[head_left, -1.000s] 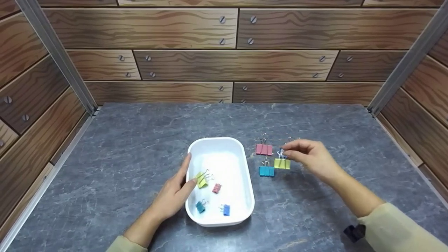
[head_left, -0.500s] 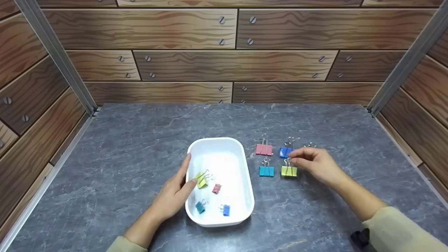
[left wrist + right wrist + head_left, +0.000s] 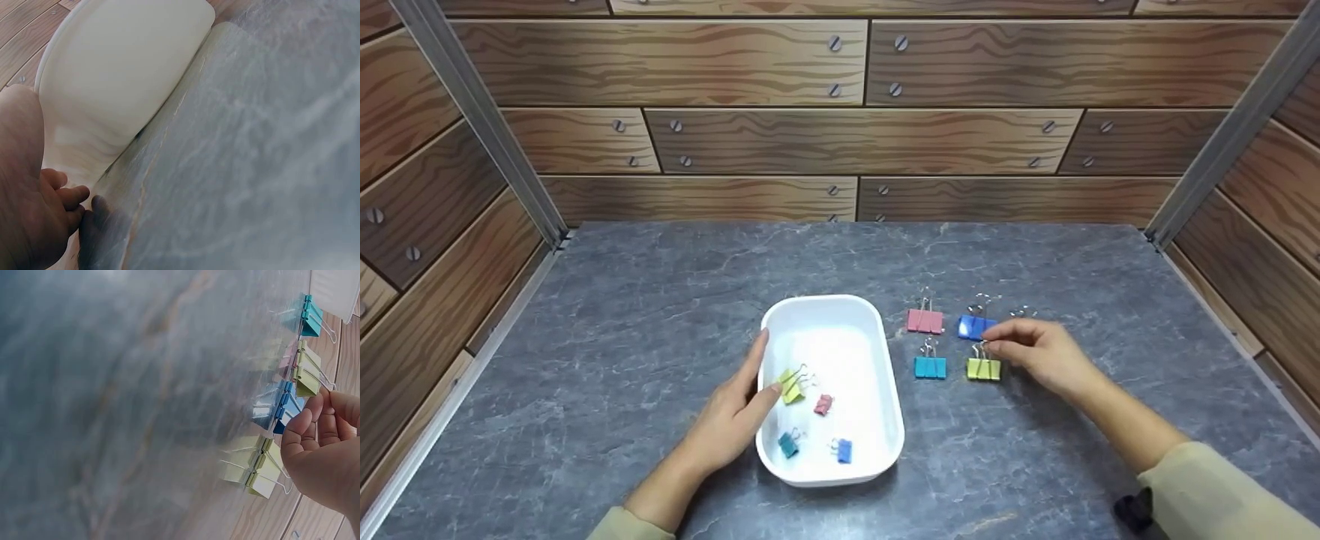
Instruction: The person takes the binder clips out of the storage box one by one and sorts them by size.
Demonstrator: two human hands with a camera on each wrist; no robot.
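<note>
A white tray sits mid-table and holds several small binder clips, among them a yellow one and a pink one. My left hand rests against the tray's left side with straight fingers, the thumb at the rim; the left wrist view shows the palm against the tray wall. To the right of the tray, pink, blue and teal clips stand in rows. My right hand pinches the wire handle of a yellow-green clip that stands on the table beside the teal one.
Another yellow clip stands behind the right hand, and only its wire shows from the head camera. Wood-patterned walls enclose the grey stone tabletop on three sides. Bare tabletop lies behind and to the left of the tray.
My right hand lowered the yellow-green clip from above the rows and moved it right, onto the table next to the teal clip. The left hand and tray stayed put.
</note>
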